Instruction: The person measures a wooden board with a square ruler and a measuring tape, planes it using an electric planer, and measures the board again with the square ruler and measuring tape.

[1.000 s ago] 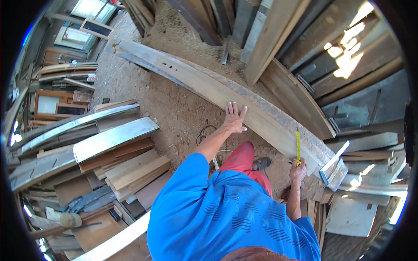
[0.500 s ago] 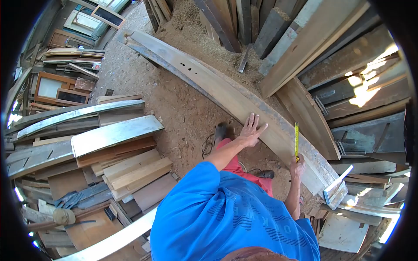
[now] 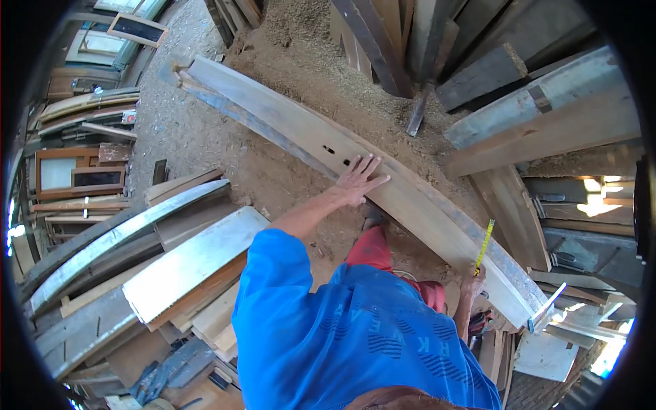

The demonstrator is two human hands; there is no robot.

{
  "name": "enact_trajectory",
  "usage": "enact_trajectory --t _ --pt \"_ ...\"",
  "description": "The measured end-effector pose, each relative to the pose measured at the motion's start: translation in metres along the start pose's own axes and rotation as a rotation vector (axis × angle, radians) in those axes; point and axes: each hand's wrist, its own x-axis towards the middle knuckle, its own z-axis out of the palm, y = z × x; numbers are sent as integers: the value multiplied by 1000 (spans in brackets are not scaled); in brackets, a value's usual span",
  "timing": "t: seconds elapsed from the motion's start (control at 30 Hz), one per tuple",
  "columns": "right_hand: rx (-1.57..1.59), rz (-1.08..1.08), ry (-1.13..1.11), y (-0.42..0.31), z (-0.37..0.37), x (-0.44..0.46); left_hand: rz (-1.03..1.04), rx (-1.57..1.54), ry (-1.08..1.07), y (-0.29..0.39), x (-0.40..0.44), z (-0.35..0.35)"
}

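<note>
A long wooden board (image 3: 403, 198) with small dark slots cut in it lies on a rough beam that serves as a bench. My left hand (image 3: 360, 180) rests flat on the board, fingers spread, just beside the slots. Near the board's right end, my right hand (image 3: 473, 280) is closed around a tape measure; its case is mostly hidden by the fingers. The yellow tape blade (image 3: 484, 242) sticks out across the board and past its far edge.
Planks (image 3: 547, 130) lean at the upper right, above sawdust (image 3: 301, 41). Stacked boards, including a white-painted panel (image 3: 195, 263), lie at my left. Wooden frames (image 3: 78, 171) stand farther left. A blue-edged piece (image 3: 547, 307) sits by the beam's right end.
My left hand has slid along the board to the left, close to the slots. The right hand and tape blade have shifted down the board, and the blade now slants more. The view has turned.
</note>
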Motion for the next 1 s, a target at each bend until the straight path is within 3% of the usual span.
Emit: enact_trajectory --t 0.03,0.13,0.2,0.57,0.67,0.77,0.87,1.0 --pt "-48 21 29 -1 9 0 28 68 58 -24 3 4" --pt "-72 89 79 3 14 0 127 54 -75 -58 15 -36" --pt "-46 111 89 3 21 2 183 7 -79 -74 26 -25" --pt "-93 321 80 6 32 3 282 -24 -39 -79 30 -26" --pt "-24 273 108 14 37 0 257 -17 -104 -71 37 -21" --pt "262 352 184 -54 14 -39 272 22 -87 -65 38 -15" --pt "391 234 275 -82 35 -89 273 65 -110 -50 39 -12" --pt "407 356 136 -154 32 -163 256 115 -111 -24 42 6"
